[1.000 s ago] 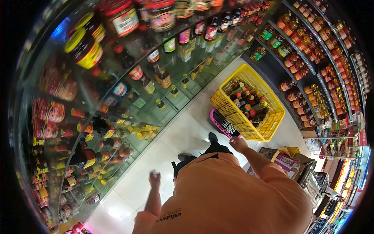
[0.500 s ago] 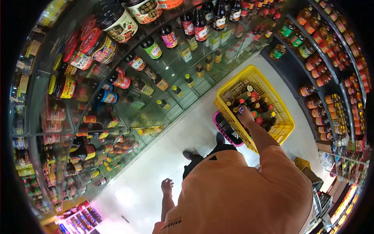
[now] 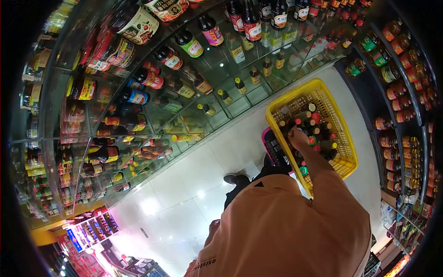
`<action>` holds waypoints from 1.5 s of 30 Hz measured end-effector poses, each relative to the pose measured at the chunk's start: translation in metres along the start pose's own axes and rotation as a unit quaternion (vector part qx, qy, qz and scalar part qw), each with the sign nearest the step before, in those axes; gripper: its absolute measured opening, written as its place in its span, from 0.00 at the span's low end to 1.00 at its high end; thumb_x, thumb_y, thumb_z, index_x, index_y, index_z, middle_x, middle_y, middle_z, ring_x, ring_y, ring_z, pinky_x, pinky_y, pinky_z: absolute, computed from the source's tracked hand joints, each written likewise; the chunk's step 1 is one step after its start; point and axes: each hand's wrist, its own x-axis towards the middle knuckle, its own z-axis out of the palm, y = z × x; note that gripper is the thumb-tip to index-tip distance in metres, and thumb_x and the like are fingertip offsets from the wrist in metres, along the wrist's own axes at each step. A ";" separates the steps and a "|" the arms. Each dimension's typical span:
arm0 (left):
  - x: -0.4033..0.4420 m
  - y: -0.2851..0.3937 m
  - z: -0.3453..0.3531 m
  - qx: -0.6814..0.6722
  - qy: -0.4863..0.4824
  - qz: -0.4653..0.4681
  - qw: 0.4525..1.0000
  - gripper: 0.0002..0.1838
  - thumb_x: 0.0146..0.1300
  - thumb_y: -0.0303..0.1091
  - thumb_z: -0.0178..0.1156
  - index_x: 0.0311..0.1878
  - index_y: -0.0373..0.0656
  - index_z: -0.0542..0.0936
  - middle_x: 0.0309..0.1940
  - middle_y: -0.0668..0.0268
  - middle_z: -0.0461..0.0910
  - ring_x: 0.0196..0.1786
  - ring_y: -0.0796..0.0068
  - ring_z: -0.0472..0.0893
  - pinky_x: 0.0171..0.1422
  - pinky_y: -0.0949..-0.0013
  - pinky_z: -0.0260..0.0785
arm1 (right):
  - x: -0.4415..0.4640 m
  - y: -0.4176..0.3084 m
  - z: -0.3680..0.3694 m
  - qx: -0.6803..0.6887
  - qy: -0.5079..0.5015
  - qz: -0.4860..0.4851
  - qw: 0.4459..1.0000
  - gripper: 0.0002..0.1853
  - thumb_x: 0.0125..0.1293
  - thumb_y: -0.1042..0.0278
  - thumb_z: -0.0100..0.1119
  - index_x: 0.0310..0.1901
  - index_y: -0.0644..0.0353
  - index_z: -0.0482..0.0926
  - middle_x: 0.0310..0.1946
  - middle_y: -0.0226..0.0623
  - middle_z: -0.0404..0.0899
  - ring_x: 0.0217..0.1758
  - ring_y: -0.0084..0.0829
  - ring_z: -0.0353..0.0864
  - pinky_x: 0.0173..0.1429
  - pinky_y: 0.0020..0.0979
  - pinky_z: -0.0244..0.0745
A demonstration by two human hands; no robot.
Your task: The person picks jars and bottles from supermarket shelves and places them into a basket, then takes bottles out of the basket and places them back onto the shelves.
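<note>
My right hand (image 3: 299, 138) reaches into a yellow plastic basket (image 3: 348, 143), its fingers closed on the top of a dark bottle among several others. Red, green and pale caps show around it, including a red-capped bottle (image 3: 315, 117) just beyond the hand. Beside my body at the lower left, my left hand (image 3: 214, 225) is partly hidden by the orange shirt, and its fingers cannot be made out. A pink-rimmed dark basket (image 3: 266, 141) sits against the near left side of the yellow one.
Glass shelves (image 3: 221, 121) with sauce bottles and jars run along the left and top. Dark shelves (image 3: 364, 99) of oil bottles curve down the right. My shoe (image 3: 236, 178) is on the pale tiled floor (image 3: 184, 184). A lit display (image 3: 94, 229) is at the lower left.
My right hand has moved from outside the yellow basket to inside it, among the bottles. My left hand has drawn in beside the shirt. The view has shifted, showing more at the lower left.
</note>
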 end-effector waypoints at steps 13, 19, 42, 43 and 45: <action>0.054 0.119 -0.038 -0.208 -0.012 0.045 0.977 0.14 0.72 0.39 0.55 0.53 0.41 0.79 0.39 0.64 0.83 0.39 0.73 0.83 0.41 0.71 0.74 | -0.171 -0.034 -0.179 0.100 0.173 -0.176 0.964 0.18 0.57 0.65 0.72 0.49 0.58 0.82 0.32 0.46 0.84 0.34 0.43 0.86 0.39 0.39 0.79; 0.033 0.290 -0.071 -0.327 -0.083 0.199 0.920 0.27 0.70 0.39 0.61 0.69 0.40 0.69 0.54 0.56 0.82 0.50 0.68 0.83 0.56 0.66 0.76 | -0.251 -0.097 -0.258 0.118 0.116 -0.327 0.930 0.20 0.50 0.81 0.74 0.47 0.62 0.82 0.33 0.41 0.84 0.32 0.28 0.81 0.38 0.28 0.74; -0.084 0.153 -0.221 -0.753 -0.127 0.278 0.583 0.44 0.58 0.54 0.72 0.69 0.49 0.57 0.61 0.57 0.73 0.61 0.56 0.79 0.61 0.49 0.77 | -0.310 -0.475 0.090 0.432 -0.418 -0.361 0.713 0.26 0.65 0.80 0.64 0.63 0.60 0.66 0.54 0.40 0.78 0.64 0.35 0.77 0.67 0.36 0.74; -0.092 0.145 -0.231 -0.756 -0.121 0.282 0.578 0.44 0.58 0.54 0.72 0.69 0.49 0.57 0.61 0.57 0.73 0.61 0.56 0.79 0.61 0.49 0.77 | -0.324 -0.490 0.110 0.426 -0.423 -0.365 0.712 0.26 0.65 0.80 0.64 0.63 0.60 0.66 0.54 0.40 0.78 0.64 0.35 0.77 0.67 0.36 0.74; -0.106 0.131 -0.246 -0.760 -0.024 0.285 0.583 0.44 0.57 0.47 0.75 0.68 0.47 0.57 0.63 0.54 0.70 0.63 0.54 0.77 0.65 0.49 0.76 | -0.344 -0.512 0.148 0.426 -0.427 -0.369 0.707 0.25 0.65 0.79 0.66 0.61 0.61 0.66 0.52 0.38 0.78 0.65 0.36 0.76 0.68 0.37 0.74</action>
